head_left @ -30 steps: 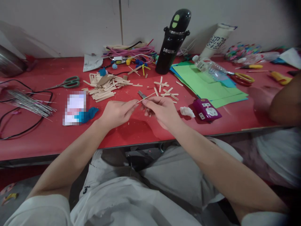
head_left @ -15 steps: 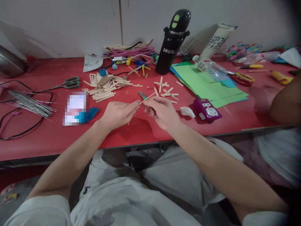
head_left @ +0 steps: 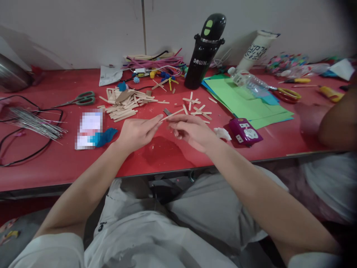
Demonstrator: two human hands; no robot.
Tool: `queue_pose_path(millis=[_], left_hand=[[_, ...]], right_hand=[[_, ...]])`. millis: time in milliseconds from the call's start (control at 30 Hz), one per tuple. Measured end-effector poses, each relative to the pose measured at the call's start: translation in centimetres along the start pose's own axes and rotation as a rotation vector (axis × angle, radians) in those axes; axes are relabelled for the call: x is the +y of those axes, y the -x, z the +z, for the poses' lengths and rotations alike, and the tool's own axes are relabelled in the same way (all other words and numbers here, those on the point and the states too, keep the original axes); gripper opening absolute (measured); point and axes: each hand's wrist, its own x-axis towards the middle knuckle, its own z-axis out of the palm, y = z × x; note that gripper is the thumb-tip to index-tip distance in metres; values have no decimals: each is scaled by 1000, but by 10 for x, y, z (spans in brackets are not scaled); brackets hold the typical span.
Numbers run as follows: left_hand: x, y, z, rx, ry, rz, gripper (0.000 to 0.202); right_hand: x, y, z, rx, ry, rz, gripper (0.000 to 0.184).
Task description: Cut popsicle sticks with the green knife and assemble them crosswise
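A thin wooden craft stick [head_left: 175, 113] slants between my two hands, just above the table. My left hand [head_left: 136, 133] pinches its near-left end between thumb and fingers. My right hand [head_left: 193, 132] has its index finger along the stick and the other fingers curled below; its exact grip is partly hidden. Just behind the fingertips shows a grey metal blade-like piece [head_left: 167, 111], its other end hidden. A heap of craft sticks [head_left: 125, 102] lies behind my left hand. Crossed craft sticks [head_left: 200, 111] lie beyond my right hand.
By my right wrist are a white crumpled wad [head_left: 223, 133] and a purple power socket block [head_left: 245, 132]. Behind stand a black bottle [head_left: 202, 56] and green paper sheets [head_left: 251, 100]. Scissors [head_left: 83, 98] and metal wires [head_left: 37, 123] lie left. Another person's arm [head_left: 338, 121] rests at right.
My right hand has shifted slightly right and its fingers have loosened around the stick. The green bit near its fingertips no longer shows. My left hand has moved slightly left.
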Motion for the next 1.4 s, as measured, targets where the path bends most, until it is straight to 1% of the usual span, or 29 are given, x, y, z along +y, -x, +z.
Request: queue_pose_path(millis=[33,100,167,233,300,400,467,800,933,1000,1100,1267,1400], left_hand=[[-1,0,0,16,-2,7,31],[-2,1,0,46,-7,36,30],[-1,1,0,56,5,59,29],[2,-1,-1,27,42,41,27],[5,-3,-4,-34,94,-11,28],[7,-5,-7,-116,162,-86,30],[7,-6,-8,-124,176,-97,29],[1,0,1,-75,224,-68,29],[-1,1,2,-34,179,-1,28],[-2,1,2,-14,144,28,28],[-2,1,3,-17,110,38,29],[-3,1,2,-54,86,36,33],[-3,1,2,-35,61,61,34]], right_hand=[[-2,0,-2,-25,-17,-4,20],[-5,0,-4,-44,-51,-43,23],[-4,0,-4,-13,-74,-88,28],[-2,0,-4,14,-86,-113,29],[0,0,-2,-16,-71,-120,27],[2,2,0,-82,-19,-59,25],[3,3,1,-89,-16,-5,22],[1,2,3,-68,-181,81,13],[2,1,2,-101,-222,94,15],[2,1,2,-103,-236,106,13],[1,1,4,-81,-272,128,7],[2,1,9,-48,-325,125,10],[3,1,9,-36,-331,97,11]])
